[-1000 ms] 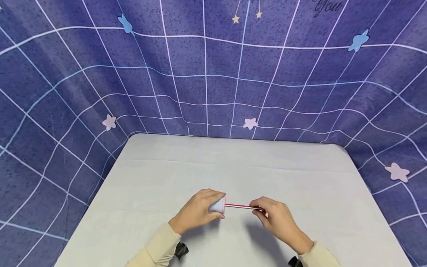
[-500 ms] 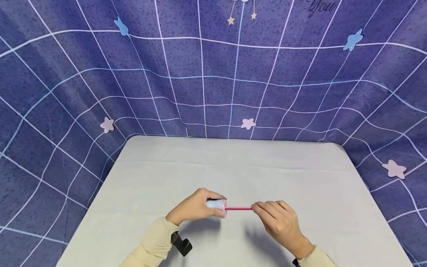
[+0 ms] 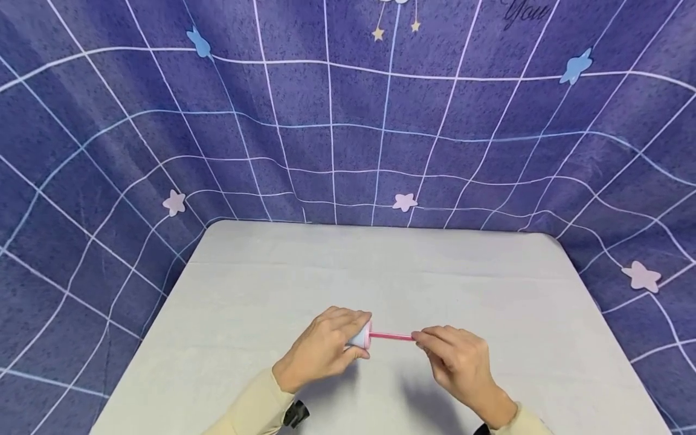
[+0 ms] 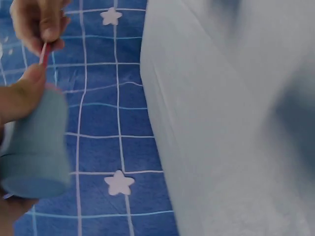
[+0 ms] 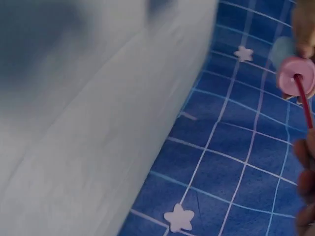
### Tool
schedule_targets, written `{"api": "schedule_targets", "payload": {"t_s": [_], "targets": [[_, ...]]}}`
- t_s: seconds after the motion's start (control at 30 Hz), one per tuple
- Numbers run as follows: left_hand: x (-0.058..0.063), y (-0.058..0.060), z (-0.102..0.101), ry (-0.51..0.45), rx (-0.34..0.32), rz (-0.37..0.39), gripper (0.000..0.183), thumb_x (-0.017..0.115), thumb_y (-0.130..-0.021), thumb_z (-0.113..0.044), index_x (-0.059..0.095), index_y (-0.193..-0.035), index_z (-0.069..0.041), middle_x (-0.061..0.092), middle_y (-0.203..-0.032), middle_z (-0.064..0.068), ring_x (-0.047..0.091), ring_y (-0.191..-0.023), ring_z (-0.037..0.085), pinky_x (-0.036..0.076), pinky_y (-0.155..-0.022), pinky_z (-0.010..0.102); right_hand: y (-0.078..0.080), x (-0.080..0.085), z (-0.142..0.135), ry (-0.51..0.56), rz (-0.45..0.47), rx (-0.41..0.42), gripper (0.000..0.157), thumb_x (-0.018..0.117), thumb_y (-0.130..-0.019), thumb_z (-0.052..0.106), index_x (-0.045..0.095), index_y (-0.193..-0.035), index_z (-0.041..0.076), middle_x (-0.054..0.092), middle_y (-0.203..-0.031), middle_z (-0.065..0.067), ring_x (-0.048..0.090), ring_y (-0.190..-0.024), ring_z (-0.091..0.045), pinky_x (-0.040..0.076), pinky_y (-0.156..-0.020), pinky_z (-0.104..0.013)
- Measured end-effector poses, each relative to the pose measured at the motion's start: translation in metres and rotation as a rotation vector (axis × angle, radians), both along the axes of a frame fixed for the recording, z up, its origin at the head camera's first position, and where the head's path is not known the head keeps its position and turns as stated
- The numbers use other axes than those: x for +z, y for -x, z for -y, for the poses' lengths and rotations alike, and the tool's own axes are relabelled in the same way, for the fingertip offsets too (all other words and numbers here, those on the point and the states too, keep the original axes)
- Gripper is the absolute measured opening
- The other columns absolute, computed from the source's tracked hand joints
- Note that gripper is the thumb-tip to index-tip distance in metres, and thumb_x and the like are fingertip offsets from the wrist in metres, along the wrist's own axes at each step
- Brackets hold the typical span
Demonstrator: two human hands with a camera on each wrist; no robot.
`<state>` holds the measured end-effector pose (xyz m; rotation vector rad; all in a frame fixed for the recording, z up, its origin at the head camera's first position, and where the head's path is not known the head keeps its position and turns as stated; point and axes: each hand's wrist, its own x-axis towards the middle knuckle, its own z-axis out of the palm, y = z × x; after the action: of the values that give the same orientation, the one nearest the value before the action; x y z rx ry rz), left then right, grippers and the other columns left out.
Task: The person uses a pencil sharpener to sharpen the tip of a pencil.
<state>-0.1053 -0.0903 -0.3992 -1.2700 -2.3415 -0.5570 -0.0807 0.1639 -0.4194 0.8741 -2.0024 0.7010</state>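
Observation:
My left hand (image 3: 322,345) grips a light-blue pencil sharpener (image 3: 356,338), held sideways above the table. Its waisted body and wider base show in the left wrist view, where the sharpener (image 4: 42,132) looks slightly blurred. In the right wrist view, the pink end (image 5: 294,77) has a round hole at its centre. A thin red pencil (image 3: 391,336) runs out of that hole to the right. My right hand (image 3: 459,362) pinches the pencil's outer end between thumb and fingertips, covering it. The pencil's other end is hidden inside the sharpener.
A white-covered table (image 3: 380,272) lies beneath both hands, their shadows falling on it. A purple-blue curtain (image 3: 348,139) with grid lines and stars surrounds the table's back and sides. A black wrist device (image 3: 296,414) sits by the left sleeve.
My right hand's fingers have turned about the pencil and shifted their pinch. The left hand has tilted and rolled slightly, with the sharpener still in its grip.

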Motion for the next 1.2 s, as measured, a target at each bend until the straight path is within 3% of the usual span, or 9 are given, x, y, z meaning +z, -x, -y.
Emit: {"api": "schedule_targets", "payload": {"t_s": [0.1,0.23,0.4,0.5,0.6,0.73,0.83,1.0,1.2], "targets": [[0.005,-0.001,-0.003,-0.021,-0.002,-0.154,0.055,0.079,-0.071,-0.034,0.068,-0.110,0.003,0.072,-0.106,0.011,0.068,-0.096,0.018,0.052,-0.088,0.030,-0.003,0.008,-0.002,0.105,0.368,0.058,0.006,0.070,-0.084,0.008,0.076,-0.082,0.011,0.070,-0.070,0.004,0.047,-0.050,0.006,0.035,-0.042,-0.009],[0.005,-0.004,-0.006,-0.018,-0.005,-0.191,0.055,0.081,-0.069,-0.033,0.069,-0.110,0.002,0.071,-0.106,0.009,0.067,-0.096,0.017,0.052,-0.088,0.028,-0.003,0.019,-0.008,0.185,0.864,0.130,0.009,0.073,-0.079,0.003,0.075,-0.086,0.008,0.071,-0.071,0.000,0.048,-0.055,0.007,0.038,-0.042,-0.016],[-0.012,-0.015,-0.003,0.002,0.004,-0.149,0.057,0.077,-0.072,-0.041,0.068,-0.109,0.001,0.072,-0.102,0.007,0.068,-0.091,0.014,0.053,-0.084,0.026,-0.002,0.019,-0.013,0.024,1.056,0.127,0.007,0.070,-0.083,0.009,0.073,-0.088,0.013,0.067,-0.069,0.006,0.043,-0.051,0.005,0.037,-0.043,-0.018],[-0.021,-0.023,0.001,0.014,0.022,-0.099,0.057,0.072,-0.075,-0.045,0.067,-0.109,0.000,0.072,-0.101,0.005,0.067,-0.088,0.013,0.053,-0.080,0.025,-0.005,0.008,-0.011,-0.071,0.939,0.101,0.016,0.075,-0.078,0.011,0.070,-0.091,0.020,0.065,-0.072,0.013,0.042,-0.053,0.007,0.038,-0.045,-0.016],[-0.020,-0.023,0.006,0.033,0.055,-0.030,0.057,0.070,-0.076,-0.046,0.067,-0.111,-0.001,0.072,-0.104,0.005,0.067,-0.089,0.013,0.053,-0.081,0.025,-0.007,-0.004,-0.007,-0.080,0.679,0.098,0.027,0.080,-0.071,0.009,0.067,-0.092,0.021,0.065,-0.077,0.014,0.046,-0.059,0.008,0.039,-0.049,-0.012],[-0.007,-0.014,0.010,0.047,0.082,0.094,0.056,0.071,-0.079,-0.043,0.066,-0.114,0.001,0.071,-0.109,0.008,0.068,-0.096,0.017,0.054,-0.087,0.030,0.001,-0.011,-0.002,-0.074,0.244,0.086,0.002,0.068,-0.088,0.018,0.069,-0.089,0.017,0.068,-0.080,0.009,0.058,-0.062,0.000,0.045,-0.052,-0.013],[0.003,-0.007,0.007,0.037,0.098,0.237,0.056,0.072,-0.081,-0.039,0.065,-0.118,0.002,0.070,-0.112,0.010,0.066,-0.101,0.019,0.053,-0.090,0.032,0.007,-0.009,-0.002,-0.076,0.011,0.048,0.028,0.050,-0.099,0.024,0.072,-0.087,0.012,0.070,-0.080,0.005,0.063,-0.063,-0.009,0.048,-0.052,-0.019],[0.017,0.003,-0.001,0.056,0.131,0.473,0.058,0.073,-0.082,-0.036,0.061,-0.123,0.002,0.068,-0.111,0.008,0.063,-0.096,0.014,0.053,-0.084,0.029,0.013,-0.004,-0.003,-0.061,-0.204,-0.003,0.028,0.052,-0.098,0.015,0.075,-0.084,0.007,0.070,-0.076,-0.001,0.062,-0.060,-0.013,0.045,-0.049,-0.022],[0.023,0.013,-0.005,0.088,0.084,0.661,0.029,0.072,-0.084,-0.031,0.064,-0.103,-0.010,0.060,-0.084,-0.007,0.053,-0.071,0.004,0.046,-0.063,0.017,0.017,0.008,0.000,-0.086,-0.419,-0.062,0.026,0.055,-0.095,0.009,0.074,-0.079,0.004,0.070,-0.071,-0.002,0.060,-0.056,-0.015,0.044,-0.049,-0.023]]}}
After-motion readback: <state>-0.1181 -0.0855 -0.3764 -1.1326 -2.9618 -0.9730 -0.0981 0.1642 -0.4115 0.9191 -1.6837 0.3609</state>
